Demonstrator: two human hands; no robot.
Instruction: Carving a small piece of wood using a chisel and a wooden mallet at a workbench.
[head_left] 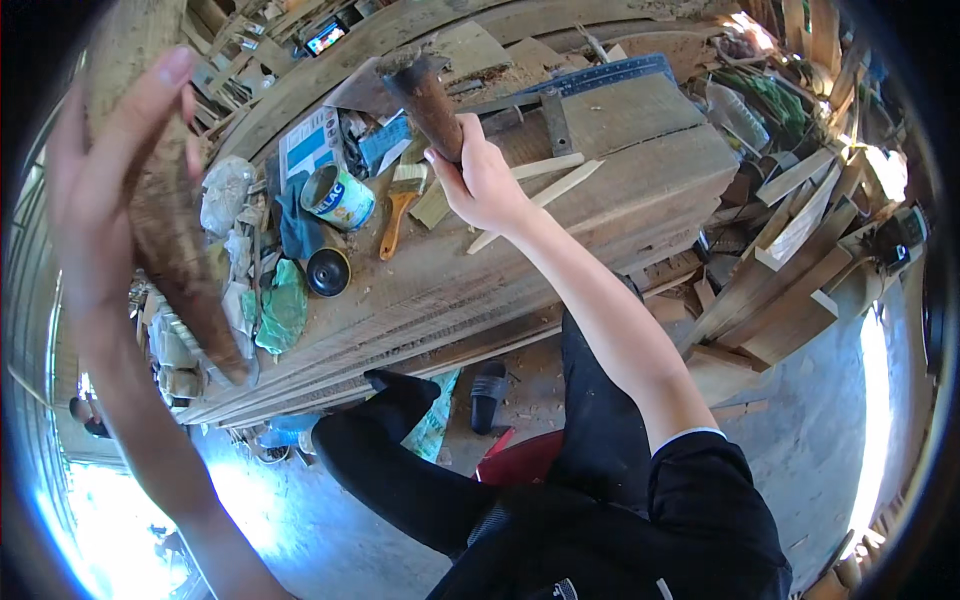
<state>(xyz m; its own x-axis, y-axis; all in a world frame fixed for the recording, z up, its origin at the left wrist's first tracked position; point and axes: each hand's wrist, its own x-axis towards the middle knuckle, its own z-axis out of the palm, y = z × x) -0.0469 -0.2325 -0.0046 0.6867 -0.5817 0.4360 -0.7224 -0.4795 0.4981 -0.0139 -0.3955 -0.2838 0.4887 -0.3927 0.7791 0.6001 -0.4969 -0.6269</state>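
My right hand (480, 180) is closed round the thick brown handle of a hatchet (428, 105), raised over the bench of stacked timber (630, 170). Its dull, broad blade appears to point left. My left hand (110, 190), blurred by motion, grips a long rough piece of wood (170, 235) at the left, which slants down beside the bench. Below the right hand lie pale pointed wood strips (540, 203). A paintbrush (397, 215) with an orange handle lies left of them, next to an open paint can (340, 197).
A round black lid (328, 272) and a green plastic bag (283, 308) sit by the bench's left edge. A blue metal strip (615, 75) lies toward the back, near a lit phone (325, 38). Scrap boards (790, 310) lean at right. A sandal (488, 395) rests on the floor.
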